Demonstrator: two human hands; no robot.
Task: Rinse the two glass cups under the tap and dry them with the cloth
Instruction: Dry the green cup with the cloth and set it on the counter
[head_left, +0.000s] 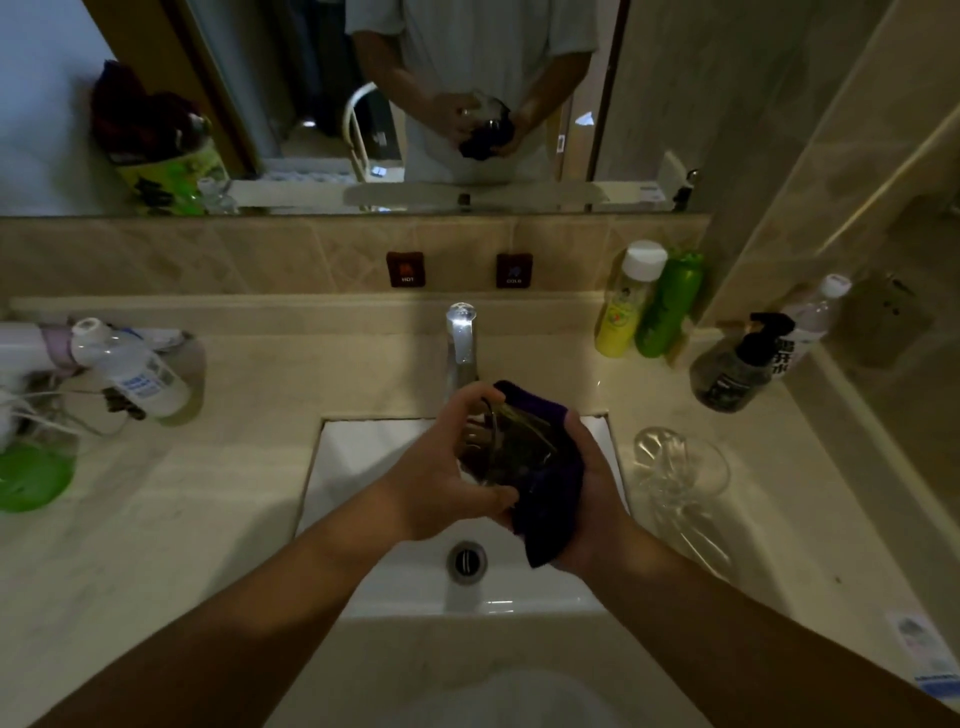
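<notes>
glass cup one, a clear round tumbler (501, 447), is held above the white rectangular sink basin (363, 457), tilted on its side with its mouth toward the left. left hand (447, 467): fingers curled over the rim, thumb below, gripping the tumbler. right hand (587, 488): cupped under a dark purple cloth (550, 483), pressing the cloth against the outside of the tumbler; the cloth wraps the tumbler's right side and hangs down past the palm. directly behind the hands stands the chrome tap (461, 338); no flow of water can be made out. the round metal drain (466, 561) lies below the hands. glass cup two, a clear tumbler (680, 462), stands on the beige stone counter (182, 519) just right of the basin, well apart from both hands.
</notes>
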